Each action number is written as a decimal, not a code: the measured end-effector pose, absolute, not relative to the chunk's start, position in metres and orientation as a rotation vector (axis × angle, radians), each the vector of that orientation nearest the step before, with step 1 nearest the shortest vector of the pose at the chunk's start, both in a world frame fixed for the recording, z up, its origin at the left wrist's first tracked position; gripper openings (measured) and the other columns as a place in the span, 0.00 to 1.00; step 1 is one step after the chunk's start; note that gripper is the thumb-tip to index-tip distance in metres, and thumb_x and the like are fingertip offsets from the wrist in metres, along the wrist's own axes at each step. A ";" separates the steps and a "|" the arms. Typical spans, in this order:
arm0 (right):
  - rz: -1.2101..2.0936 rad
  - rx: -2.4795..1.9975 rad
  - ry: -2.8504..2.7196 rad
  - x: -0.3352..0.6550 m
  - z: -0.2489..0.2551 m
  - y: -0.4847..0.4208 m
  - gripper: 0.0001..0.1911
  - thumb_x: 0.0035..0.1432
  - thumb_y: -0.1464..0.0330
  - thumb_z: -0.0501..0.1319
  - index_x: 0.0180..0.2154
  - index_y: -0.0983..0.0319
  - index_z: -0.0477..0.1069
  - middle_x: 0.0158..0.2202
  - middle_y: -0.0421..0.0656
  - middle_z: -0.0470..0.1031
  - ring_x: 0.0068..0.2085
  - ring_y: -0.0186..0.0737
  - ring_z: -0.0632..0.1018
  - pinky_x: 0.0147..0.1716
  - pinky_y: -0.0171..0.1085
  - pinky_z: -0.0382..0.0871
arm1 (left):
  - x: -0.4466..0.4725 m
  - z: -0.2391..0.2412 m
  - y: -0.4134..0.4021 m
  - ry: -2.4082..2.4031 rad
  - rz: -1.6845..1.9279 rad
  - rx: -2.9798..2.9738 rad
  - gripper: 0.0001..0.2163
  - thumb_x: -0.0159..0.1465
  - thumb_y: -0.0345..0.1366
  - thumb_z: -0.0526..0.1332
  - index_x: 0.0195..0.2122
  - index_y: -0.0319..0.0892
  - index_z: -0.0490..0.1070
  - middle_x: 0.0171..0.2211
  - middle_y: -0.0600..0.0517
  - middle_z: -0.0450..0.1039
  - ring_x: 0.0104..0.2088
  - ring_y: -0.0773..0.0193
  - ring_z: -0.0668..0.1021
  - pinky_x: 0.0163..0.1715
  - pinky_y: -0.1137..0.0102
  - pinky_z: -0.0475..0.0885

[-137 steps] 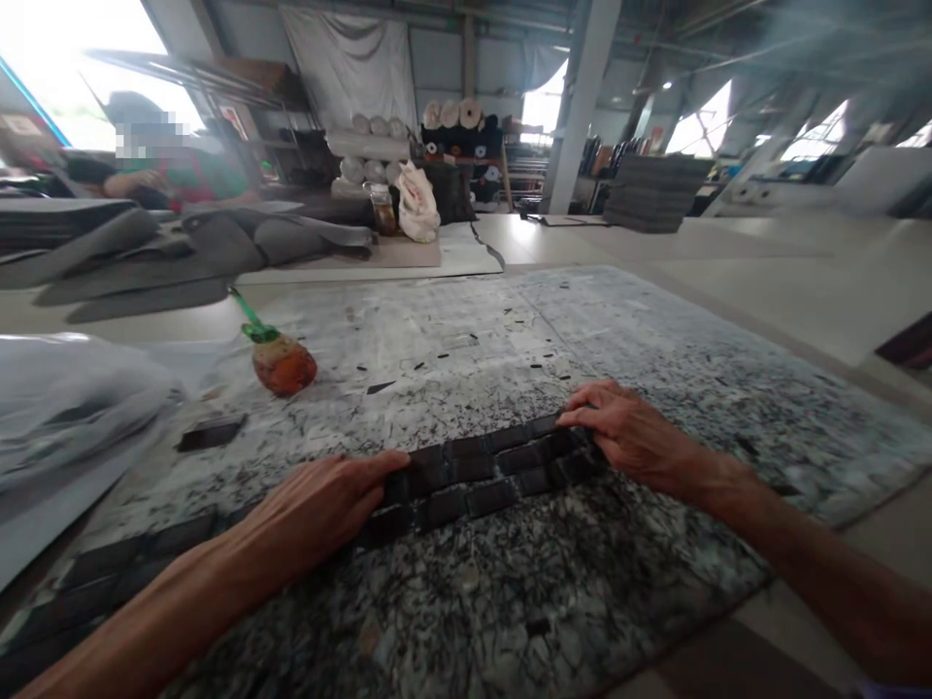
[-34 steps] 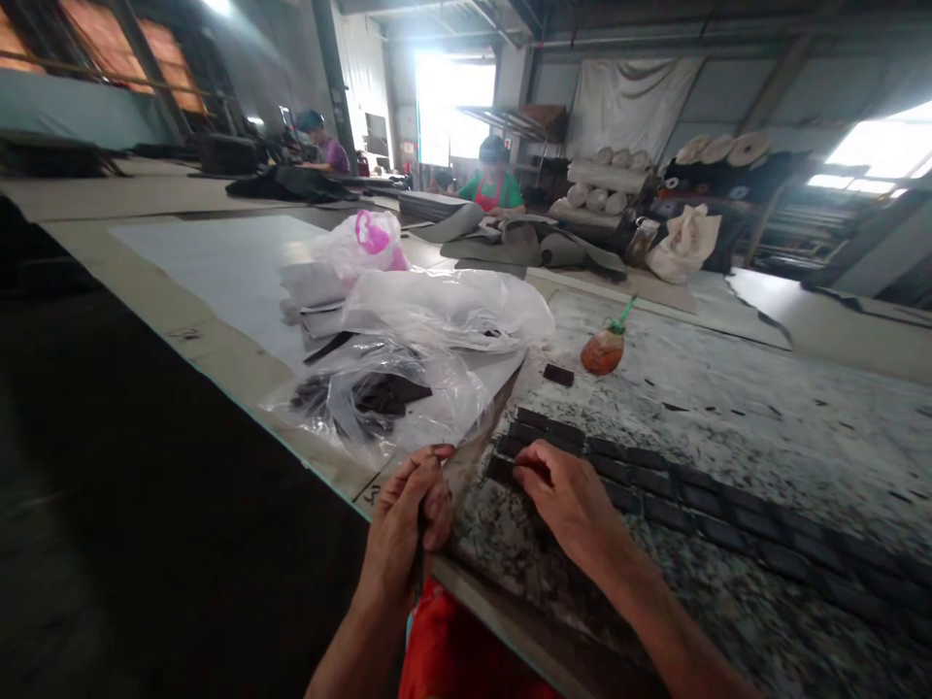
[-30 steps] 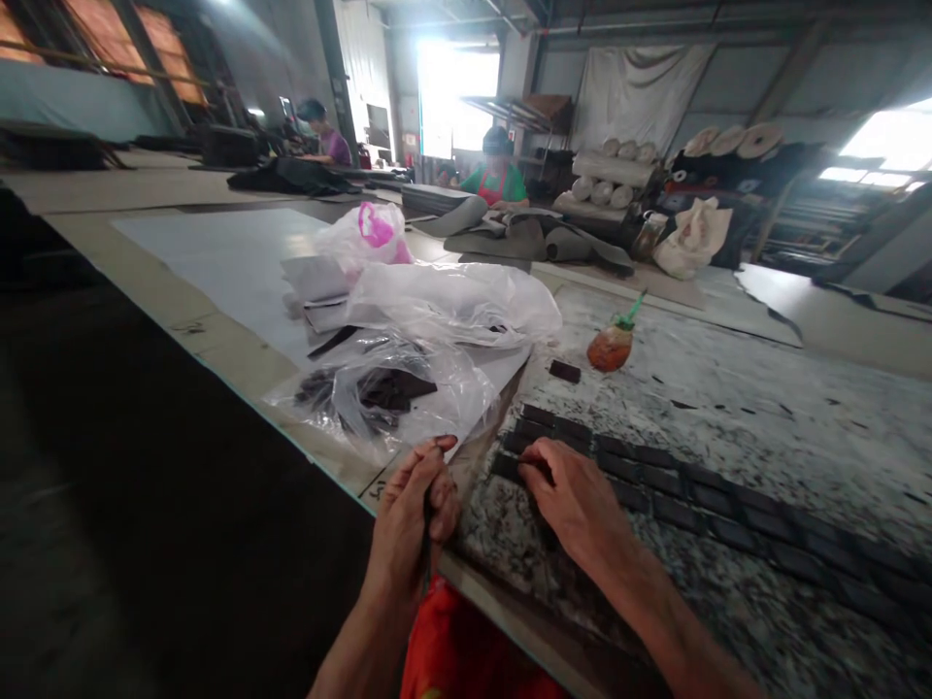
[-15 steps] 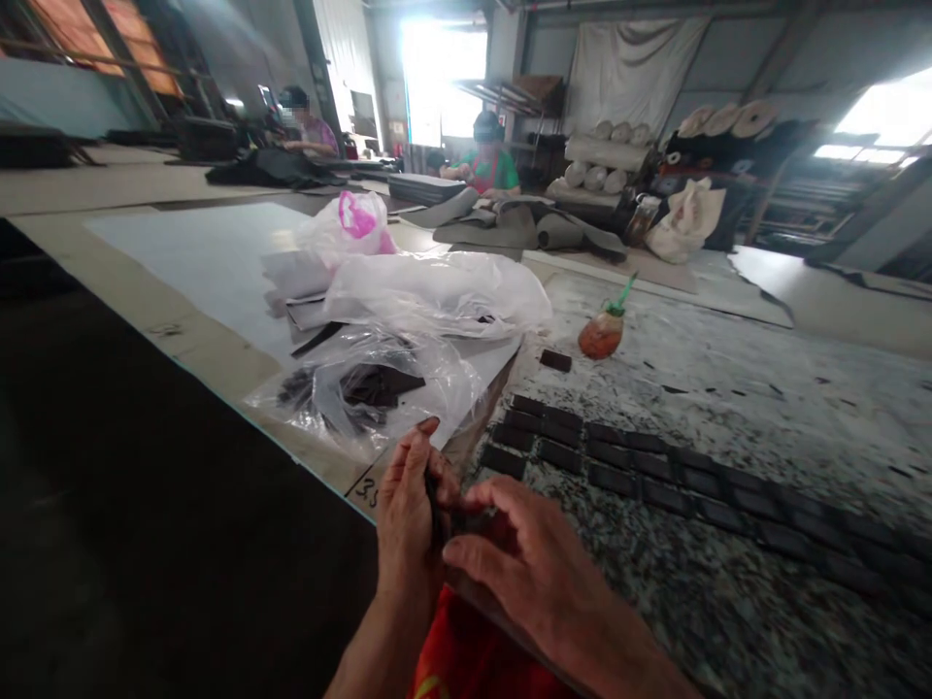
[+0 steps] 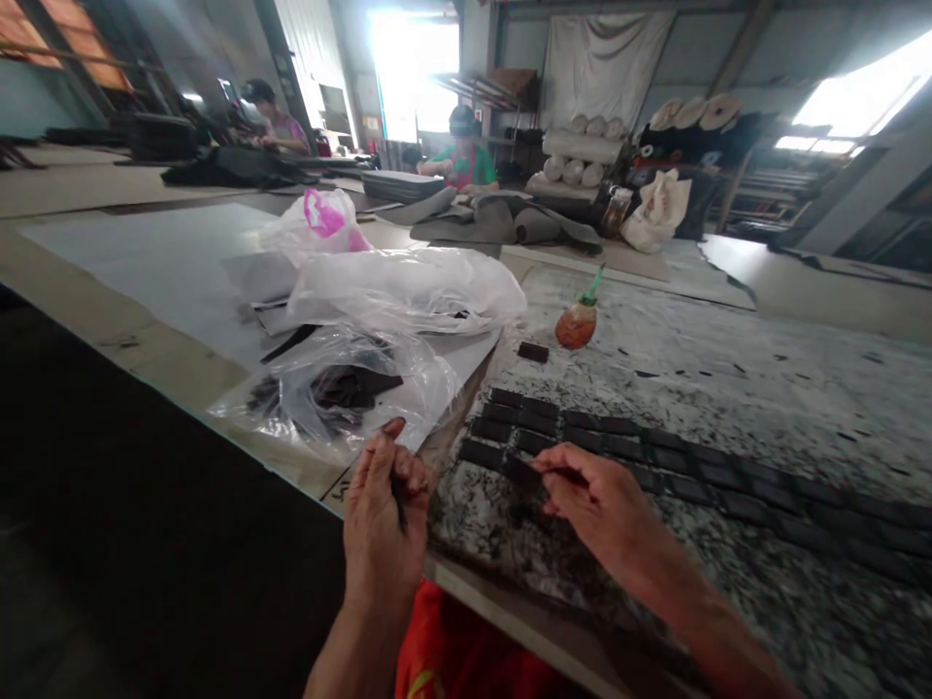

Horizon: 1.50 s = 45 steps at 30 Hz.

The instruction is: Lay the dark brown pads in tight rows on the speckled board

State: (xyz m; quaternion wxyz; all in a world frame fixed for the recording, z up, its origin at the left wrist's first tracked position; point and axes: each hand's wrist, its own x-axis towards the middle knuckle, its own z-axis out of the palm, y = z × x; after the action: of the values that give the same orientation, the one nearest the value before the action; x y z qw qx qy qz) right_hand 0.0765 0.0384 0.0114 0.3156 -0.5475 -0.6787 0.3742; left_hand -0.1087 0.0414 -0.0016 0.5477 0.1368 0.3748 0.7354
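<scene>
Plastic bag [image 5: 431, 374] near left hand [image 5: 384, 505] — bottle [image 5: 575, 327] farther off

Back window [image 5: 415, 83] blown out, right window [image 5: 863, 92] too; dim room. Glare on plastic bag [image 5: 408, 282]. Floor [image 5: 131, 505] beyond left edge of tabletop [image 5: 109, 335] near-black. Frame edges stretched, soft.

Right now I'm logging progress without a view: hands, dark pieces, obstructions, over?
Right hand pinching one dark piece at near edge of dark rows. Left hand curled, contents mostly hidden. Plastic bag beyond left hand, bottle beyond rows; neither blocking right hand.
</scene>
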 end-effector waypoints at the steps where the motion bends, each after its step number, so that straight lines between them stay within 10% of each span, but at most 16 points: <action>1: 0.966 -1.481 -1.789 0.082 0.012 0.042 0.11 0.58 0.71 0.51 0.38 0.62 0.69 0.36 0.43 0.75 0.28 0.36 0.77 0.29 0.33 0.69 | -0.108 -0.003 0.043 0.852 1.760 0.305 0.09 0.55 0.36 0.64 0.37 0.42 0.71 0.19 0.61 0.55 0.18 0.77 0.61 0.19 0.81 0.61; 32: 0.416 -1.581 -2.196 0.078 -0.001 0.052 0.09 0.57 0.77 0.59 0.40 0.64 0.71 0.38 0.45 0.68 0.39 0.42 0.74 0.42 0.38 0.67 | -0.091 -0.002 0.044 0.415 1.431 0.019 0.10 0.67 0.30 0.47 0.35 0.36 0.67 0.20 0.59 0.56 0.15 0.78 0.63 0.13 0.82 0.60; 45: 0.965 -1.263 -1.859 0.056 0.033 0.014 0.11 0.53 0.71 0.63 0.41 0.59 0.71 0.37 0.39 0.73 0.31 0.34 0.73 0.29 0.31 0.68 | -0.062 0.003 0.035 0.585 1.514 0.018 0.08 0.64 0.36 0.54 0.38 0.41 0.71 0.31 0.53 0.70 0.31 0.67 0.76 0.29 0.74 0.74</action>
State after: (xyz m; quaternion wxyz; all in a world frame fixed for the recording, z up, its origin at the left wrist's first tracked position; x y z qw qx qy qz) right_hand 0.0559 0.0139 0.0325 0.3409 -0.4856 -0.7144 0.3709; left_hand -0.0620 0.0347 0.0025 0.6885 0.0083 0.2613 0.6765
